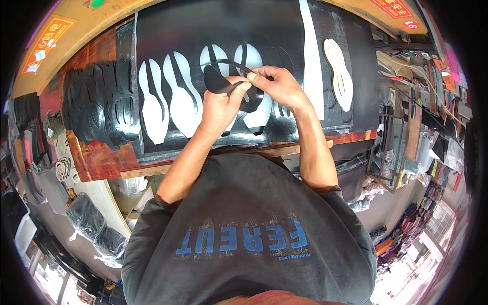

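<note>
My left hand [223,104] and my right hand [280,87] meet over the middle of the work table. Both pinch a thin, flexible black piece [215,80], which curls between them and looks like a cut shoe-sole shape. Its far part arcs up in a narrow strip, and my fingers hide some of it. Beneath my hands lies a black sheet [218,25] with several white, slotted sole shapes [152,109] showing in a row. A cream sole-shaped form [338,71] with a slot rests on the sheet's right side.
Black cut pieces [99,99] lie in overlapping rows at the table's left. A white strip [313,66] runs along the sheet. A yellow machine frame [46,51] arches over the far side. Wrapped black bundles [94,223] sit at lower left; a metal rack [394,147] stands right.
</note>
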Demonstrator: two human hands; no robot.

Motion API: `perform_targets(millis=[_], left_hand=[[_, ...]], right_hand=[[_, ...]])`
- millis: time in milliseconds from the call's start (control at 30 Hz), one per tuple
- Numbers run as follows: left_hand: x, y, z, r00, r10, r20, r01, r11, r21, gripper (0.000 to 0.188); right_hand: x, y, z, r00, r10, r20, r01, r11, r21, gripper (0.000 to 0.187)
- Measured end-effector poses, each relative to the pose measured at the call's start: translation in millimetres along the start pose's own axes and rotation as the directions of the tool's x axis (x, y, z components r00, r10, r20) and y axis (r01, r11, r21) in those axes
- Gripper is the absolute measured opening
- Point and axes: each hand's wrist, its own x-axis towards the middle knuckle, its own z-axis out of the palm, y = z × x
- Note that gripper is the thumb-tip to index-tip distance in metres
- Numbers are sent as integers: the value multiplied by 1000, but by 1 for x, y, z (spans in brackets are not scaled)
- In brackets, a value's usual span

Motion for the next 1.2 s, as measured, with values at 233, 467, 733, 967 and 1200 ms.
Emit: perform_targets(millis=[233, 467, 733, 967, 1200], left_hand=[[-17, 26, 3, 879, 450, 157, -474, 860, 188, 17], [-59, 37, 14, 793, 541, 281, -566, 825, 9, 28], [-43, 47, -26, 928, -373, -14, 329, 835, -441, 26], [-37, 12, -31, 940, -313, 133, 339, 833, -437, 25], [-36, 20, 21, 678, -532, 507, 637, 770, -43, 26]], right_hand=[[10, 7, 6, 982, 191, 0, -191, 980, 60, 28], [19, 33, 3, 962, 203, -181, -241, 945, -223, 34], [-33, 65, -57, 912, 219, -347, -60, 908, 415, 55], [-117, 125, -63, 821, 144, -553, -173, 985, 1, 31], [-159, 122, -13, 844, 166, -510, -328, 912, -246, 43]])
